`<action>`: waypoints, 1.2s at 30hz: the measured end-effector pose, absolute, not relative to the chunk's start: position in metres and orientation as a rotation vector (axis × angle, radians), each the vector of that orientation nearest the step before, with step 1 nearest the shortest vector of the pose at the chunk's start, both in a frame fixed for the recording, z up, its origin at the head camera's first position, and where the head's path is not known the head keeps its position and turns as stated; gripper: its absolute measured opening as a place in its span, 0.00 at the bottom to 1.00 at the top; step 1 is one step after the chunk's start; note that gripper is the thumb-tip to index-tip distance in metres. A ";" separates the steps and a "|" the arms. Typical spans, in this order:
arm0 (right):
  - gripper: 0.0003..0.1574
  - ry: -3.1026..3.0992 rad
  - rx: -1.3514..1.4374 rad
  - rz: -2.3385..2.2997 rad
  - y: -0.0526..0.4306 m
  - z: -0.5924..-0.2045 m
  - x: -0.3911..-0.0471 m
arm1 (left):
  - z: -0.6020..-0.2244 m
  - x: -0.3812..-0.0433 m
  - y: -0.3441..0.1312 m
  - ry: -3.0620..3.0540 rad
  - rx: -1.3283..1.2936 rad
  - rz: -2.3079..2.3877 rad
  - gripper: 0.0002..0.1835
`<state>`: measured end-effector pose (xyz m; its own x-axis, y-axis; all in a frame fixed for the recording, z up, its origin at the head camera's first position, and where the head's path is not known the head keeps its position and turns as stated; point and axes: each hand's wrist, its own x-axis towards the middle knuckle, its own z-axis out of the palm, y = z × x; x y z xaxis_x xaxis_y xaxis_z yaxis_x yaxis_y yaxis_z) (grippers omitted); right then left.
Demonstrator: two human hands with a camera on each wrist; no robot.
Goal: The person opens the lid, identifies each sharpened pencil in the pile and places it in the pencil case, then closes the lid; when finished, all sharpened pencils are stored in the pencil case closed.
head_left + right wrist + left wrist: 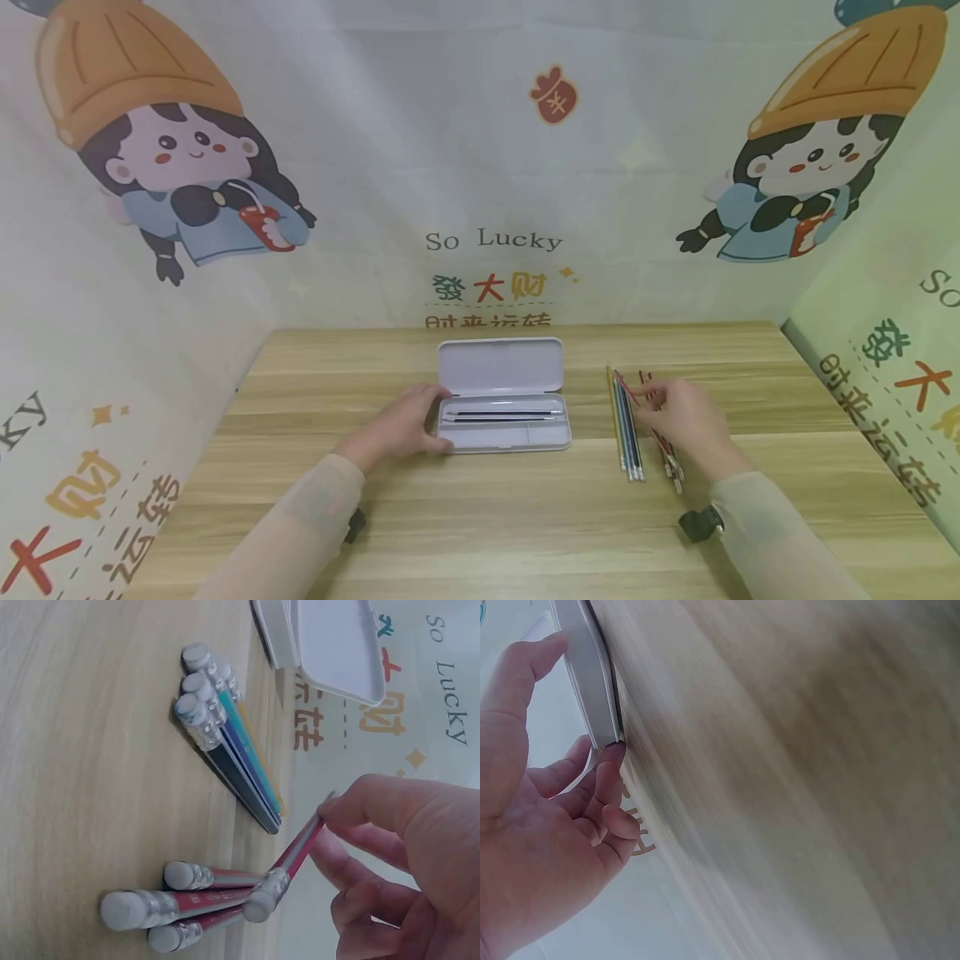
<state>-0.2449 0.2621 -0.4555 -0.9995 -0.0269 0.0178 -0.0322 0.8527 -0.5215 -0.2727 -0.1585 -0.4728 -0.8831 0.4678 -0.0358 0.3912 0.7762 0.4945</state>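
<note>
A white pencil case [502,446] lies on the table with its lid [500,367] raised and two dark pencils [502,413] in its rear compartment. My left hand [401,423] grips the case's left end, thumb at the front corner and fingers behind. In the left wrist view, the thumb and fingertips touch the case's side [592,682]. My right hand [686,417] pinches a red-and-silver pencil [300,851] with a white eraser, raised above the table. Beneath it, three more red pencils [214,900] lie close together. Left of those lies a bunch of dark, blue and yellow pencils [240,750].
The wood-grain table [480,533] extends under everything. A printed cloth [375,167] with cartoon figures and lettering hangs behind the table and along both sides. Dark wrist devices [701,523] sit at both sleeves.
</note>
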 end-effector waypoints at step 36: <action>0.11 -2.834 0.922 0.648 0.207 -0.459 -0.267 | -0.476 -0.274 -0.159 2.813 0.677 0.730 0.45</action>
<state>-0.2670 0.2069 -0.4586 -0.8132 -0.5414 0.2134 -0.5804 0.7273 -0.3663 -0.2740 -0.1593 -0.4765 -0.8854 0.4633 -0.0376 0.3867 0.7789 0.4937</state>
